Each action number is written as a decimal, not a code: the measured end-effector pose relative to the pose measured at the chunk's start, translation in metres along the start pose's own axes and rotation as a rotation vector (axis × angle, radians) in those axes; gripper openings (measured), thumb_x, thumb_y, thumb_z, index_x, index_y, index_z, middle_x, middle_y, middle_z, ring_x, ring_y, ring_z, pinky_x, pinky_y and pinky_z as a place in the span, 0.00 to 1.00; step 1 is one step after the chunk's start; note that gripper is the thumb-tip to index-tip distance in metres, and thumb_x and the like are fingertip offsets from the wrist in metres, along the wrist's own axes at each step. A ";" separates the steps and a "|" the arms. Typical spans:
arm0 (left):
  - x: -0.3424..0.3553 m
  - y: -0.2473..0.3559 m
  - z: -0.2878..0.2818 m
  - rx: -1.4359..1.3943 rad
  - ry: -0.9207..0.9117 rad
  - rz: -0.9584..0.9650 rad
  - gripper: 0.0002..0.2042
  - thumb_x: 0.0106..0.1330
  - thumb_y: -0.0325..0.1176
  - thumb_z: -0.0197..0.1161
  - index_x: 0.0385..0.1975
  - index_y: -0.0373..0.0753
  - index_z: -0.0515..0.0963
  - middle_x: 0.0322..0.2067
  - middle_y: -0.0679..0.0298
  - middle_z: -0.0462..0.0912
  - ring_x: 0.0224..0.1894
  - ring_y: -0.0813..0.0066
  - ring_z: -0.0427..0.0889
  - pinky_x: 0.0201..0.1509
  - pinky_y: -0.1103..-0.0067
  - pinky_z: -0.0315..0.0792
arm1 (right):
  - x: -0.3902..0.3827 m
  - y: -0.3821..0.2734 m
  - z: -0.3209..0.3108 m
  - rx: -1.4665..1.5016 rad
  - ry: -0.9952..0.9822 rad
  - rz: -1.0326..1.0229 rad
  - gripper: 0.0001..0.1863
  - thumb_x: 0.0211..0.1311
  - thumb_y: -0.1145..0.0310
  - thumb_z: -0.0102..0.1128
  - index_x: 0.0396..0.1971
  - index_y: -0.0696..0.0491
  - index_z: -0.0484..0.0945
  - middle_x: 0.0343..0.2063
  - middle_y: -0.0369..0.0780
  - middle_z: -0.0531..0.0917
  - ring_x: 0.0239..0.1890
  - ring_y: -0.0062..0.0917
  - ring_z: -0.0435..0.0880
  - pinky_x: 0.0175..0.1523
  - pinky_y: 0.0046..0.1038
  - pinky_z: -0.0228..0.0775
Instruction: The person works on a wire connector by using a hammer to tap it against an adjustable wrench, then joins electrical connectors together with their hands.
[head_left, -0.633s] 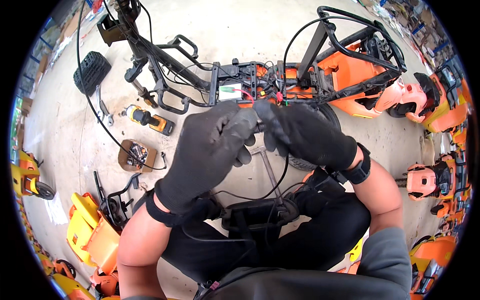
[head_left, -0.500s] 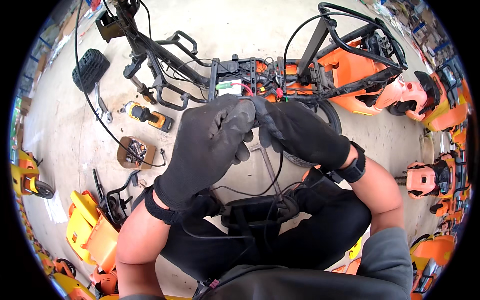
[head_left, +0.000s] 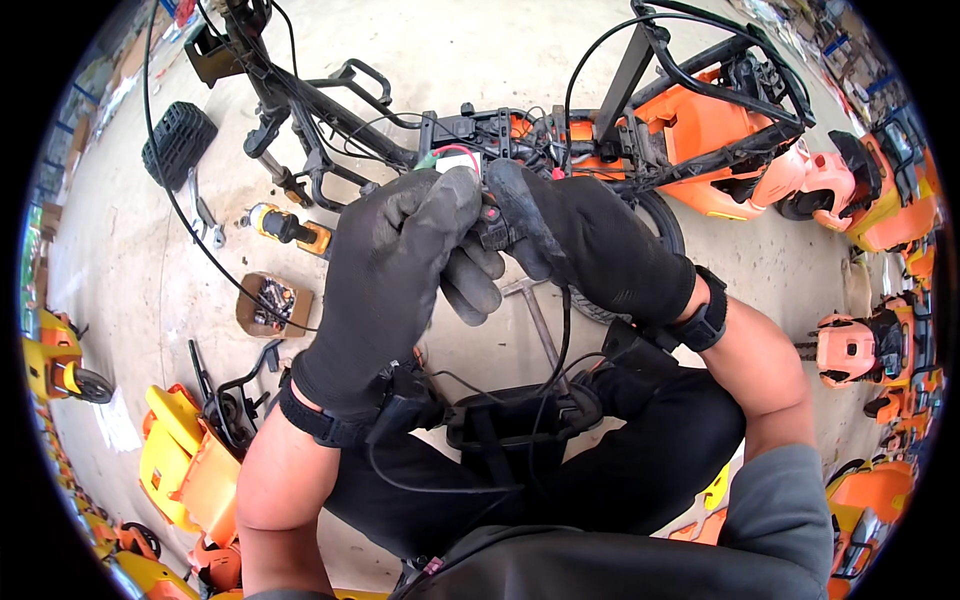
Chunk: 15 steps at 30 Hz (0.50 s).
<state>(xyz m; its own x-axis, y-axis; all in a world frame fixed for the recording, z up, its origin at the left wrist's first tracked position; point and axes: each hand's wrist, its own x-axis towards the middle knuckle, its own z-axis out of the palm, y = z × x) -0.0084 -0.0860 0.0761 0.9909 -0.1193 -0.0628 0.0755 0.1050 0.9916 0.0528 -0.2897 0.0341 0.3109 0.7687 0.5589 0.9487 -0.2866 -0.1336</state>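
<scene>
Both my hands wear black work gloves and meet in front of the scooter frame (head_left: 440,130). Between them shows a small black part with a red spot (head_left: 493,213); its exact kind I cannot make out. My right hand (head_left: 610,245) pinches this part from the right, and a black cable runs down below the hand. My left hand (head_left: 385,275) is closed, thumb pressed against the bent fingers, right beside the part; whatever its fingertips hold is hidden. Just beyond the gloves, a white piece with red and green wires (head_left: 458,160) lies on the frame, partly covered.
On the floor to the left are a yellow-black power tool (head_left: 285,225), wrenches (head_left: 205,215), a black plastic tray-like piece (head_left: 180,145) and a cardboard box of small parts (head_left: 272,305). A hammer-like tool (head_left: 540,325) and black bin (head_left: 520,425) sit between my legs. Orange scooters (head_left: 850,350) line the right.
My hands have drawn slightly apart and turned, uncovering the small black part with the red spot. The gloves now hide more of the white piece on the frame.
</scene>
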 end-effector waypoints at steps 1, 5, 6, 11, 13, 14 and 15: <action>0.003 0.002 -0.003 -0.018 -0.020 -0.037 0.20 0.75 0.44 0.49 0.39 0.29 0.76 0.21 0.58 0.80 0.15 0.75 0.79 0.18 0.83 0.73 | 0.001 0.004 -0.002 -0.015 0.013 -0.009 0.31 0.55 0.74 0.61 0.59 0.68 0.64 0.32 0.49 0.78 0.34 0.38 0.78 0.39 0.35 0.72; 0.003 0.007 -0.008 0.091 -0.068 -0.018 0.20 0.75 0.45 0.49 0.42 0.31 0.76 0.22 0.59 0.80 0.14 0.77 0.77 0.17 0.84 0.71 | 0.011 0.003 -0.017 0.289 0.058 0.203 0.17 0.65 0.67 0.57 0.49 0.61 0.73 0.29 0.48 0.78 0.31 0.39 0.79 0.37 0.35 0.72; 0.002 0.007 -0.008 0.122 -0.070 -0.030 0.19 0.75 0.44 0.49 0.43 0.31 0.76 0.22 0.59 0.80 0.13 0.78 0.76 0.17 0.84 0.71 | 0.016 -0.001 -0.020 0.463 0.069 0.316 0.14 0.67 0.66 0.55 0.46 0.60 0.75 0.28 0.49 0.78 0.31 0.40 0.79 0.37 0.35 0.72; 0.012 -0.003 -0.013 -0.180 -0.179 -0.275 0.17 0.74 0.39 0.52 0.51 0.33 0.74 0.26 0.60 0.81 0.16 0.78 0.77 0.20 0.83 0.72 | 0.020 0.001 -0.031 0.401 -0.087 0.340 0.13 0.71 0.64 0.50 0.39 0.59 0.75 0.27 0.49 0.78 0.31 0.40 0.80 0.36 0.36 0.71; 0.013 -0.002 -0.009 -0.080 -0.137 -0.144 0.16 0.72 0.37 0.55 0.53 0.33 0.73 0.27 0.60 0.81 0.20 0.77 0.79 0.25 0.82 0.75 | 0.023 0.000 -0.033 0.408 -0.096 0.495 0.13 0.71 0.64 0.50 0.39 0.59 0.75 0.26 0.49 0.78 0.29 0.40 0.80 0.36 0.36 0.72; 0.013 -0.002 -0.007 -0.029 -0.115 -0.078 0.16 0.71 0.36 0.56 0.53 0.33 0.73 0.28 0.61 0.81 0.22 0.76 0.81 0.28 0.81 0.77 | 0.021 0.001 -0.030 0.411 -0.069 0.475 0.13 0.72 0.64 0.49 0.39 0.59 0.75 0.25 0.48 0.78 0.29 0.39 0.79 0.36 0.36 0.72; 0.011 -0.003 -0.008 0.009 -0.112 -0.056 0.18 0.69 0.35 0.59 0.53 0.32 0.72 0.33 0.60 0.82 0.31 0.74 0.83 0.38 0.77 0.80 | 0.017 0.001 -0.026 0.408 -0.043 0.456 0.13 0.72 0.64 0.49 0.39 0.59 0.75 0.25 0.47 0.77 0.28 0.39 0.79 0.36 0.36 0.71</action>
<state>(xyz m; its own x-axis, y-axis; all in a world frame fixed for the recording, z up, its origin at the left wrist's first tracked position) 0.0033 -0.0801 0.0710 0.9664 -0.2346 -0.1052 0.1285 0.0863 0.9879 0.0578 -0.2919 0.0646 0.6845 0.6451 0.3397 0.6625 -0.3560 -0.6590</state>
